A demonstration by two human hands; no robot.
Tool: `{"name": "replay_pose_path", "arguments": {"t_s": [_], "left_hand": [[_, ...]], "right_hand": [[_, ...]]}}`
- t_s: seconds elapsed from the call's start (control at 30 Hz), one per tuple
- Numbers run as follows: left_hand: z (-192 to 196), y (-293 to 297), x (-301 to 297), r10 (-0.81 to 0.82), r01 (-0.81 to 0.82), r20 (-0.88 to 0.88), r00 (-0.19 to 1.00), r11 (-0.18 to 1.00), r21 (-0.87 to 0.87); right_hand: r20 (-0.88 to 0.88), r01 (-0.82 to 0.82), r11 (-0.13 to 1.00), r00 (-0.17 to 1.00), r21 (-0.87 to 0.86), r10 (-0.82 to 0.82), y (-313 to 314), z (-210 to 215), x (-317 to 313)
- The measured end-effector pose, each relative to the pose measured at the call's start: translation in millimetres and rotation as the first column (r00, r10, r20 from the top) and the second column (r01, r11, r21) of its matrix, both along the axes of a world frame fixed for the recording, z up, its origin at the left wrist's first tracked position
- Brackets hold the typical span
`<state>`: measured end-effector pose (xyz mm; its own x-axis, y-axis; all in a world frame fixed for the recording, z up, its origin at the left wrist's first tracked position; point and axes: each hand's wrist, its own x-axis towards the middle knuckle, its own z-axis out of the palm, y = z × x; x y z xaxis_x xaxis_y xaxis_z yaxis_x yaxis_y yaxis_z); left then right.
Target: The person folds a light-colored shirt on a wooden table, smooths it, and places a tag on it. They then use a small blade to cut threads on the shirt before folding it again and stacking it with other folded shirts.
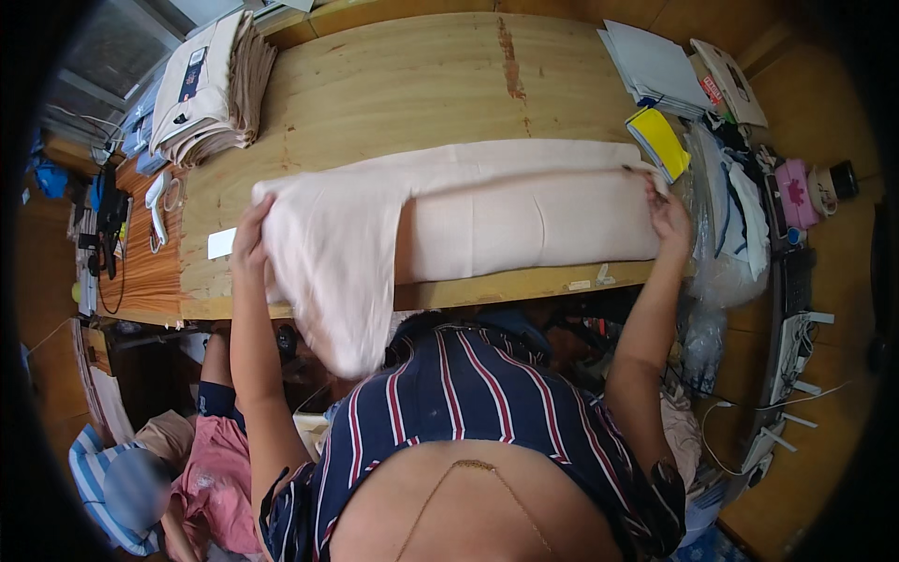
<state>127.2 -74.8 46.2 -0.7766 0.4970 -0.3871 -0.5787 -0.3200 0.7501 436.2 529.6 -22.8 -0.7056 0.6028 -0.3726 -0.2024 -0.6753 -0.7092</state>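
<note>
A: Where are we finding the pale pink, long folded fabric [524, 229]?

B: We are finding it between the two hands, lying on the light-brown plywood table [403, 80]. Its long axis is running sideways, from the left hand [250, 231] across to the right hand [670, 222].

A: Which hand are we placing nearer the loose part?

B: The left. A broad flap [332, 253] of the fabric is spreading rightward from that hand and drooping over the table's near edge, toward the navy shirt with red-and-white stripes [426, 393]. The flatter, layered length is stretching on to the right hand.

A: And how are we reading the grips?

B: We are seeing the left hand grasping the fabric's left end. The right hand is bending its fingers at the opposite end, near a small, dark, slender item [626, 168]; we are not managing to tell whether it is pinching fabric, that item, or both.

A: What are we noticing further out?

B: A small white rectangular card [221, 244] is lying just left of the left hand, and a thick stack of folded cream cloth [239, 94] is sitting beyond it. Beyond the right hand, a bright yellow flat packet [661, 140] is lying.
</note>
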Motion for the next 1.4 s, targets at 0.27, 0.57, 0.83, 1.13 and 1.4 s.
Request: {"name": "replay_pose_path", "arguments": {"t_s": [0.27, 0.57, 0.83, 1.13, 1.4], "left_hand": [[-41, 48, -20, -0.298, -0.733, -0.873, 0.386, 0.475, -0.487], [-14, -24, 33, -0.6, -0.518, -0.491, 0.631, 0.145, -0.843], [-51, -42, 40, -0.703, -0.67, -0.59, 0.398, 0.216, -0.71], [-35, -37, 33, -0.648, -0.61, -0.584, 0.488, 0.225, -0.76], [-16, -25, 25, -0.698, -0.59, -0.495, 0.517, 0.129, -0.797]], "right_hand": [[0.295, 0.058, 0.6, 0.831, 0.798, -0.472, -36, 15, -40], [0.415, -0.279, -0.328, 0.769, 0.902, 0.486, -278, 79, -116], [0.184, -0.649, 0.324, 0.588, 0.688, 0.787, -354, 51, -237], [0.607, -0.595, 0.255, 0.794, 0.762, 0.04, -147, 9, -431], [0.725, -0.729, 0.04, 0.67, 0.683, -0.16, -197, -5, -500]]}}
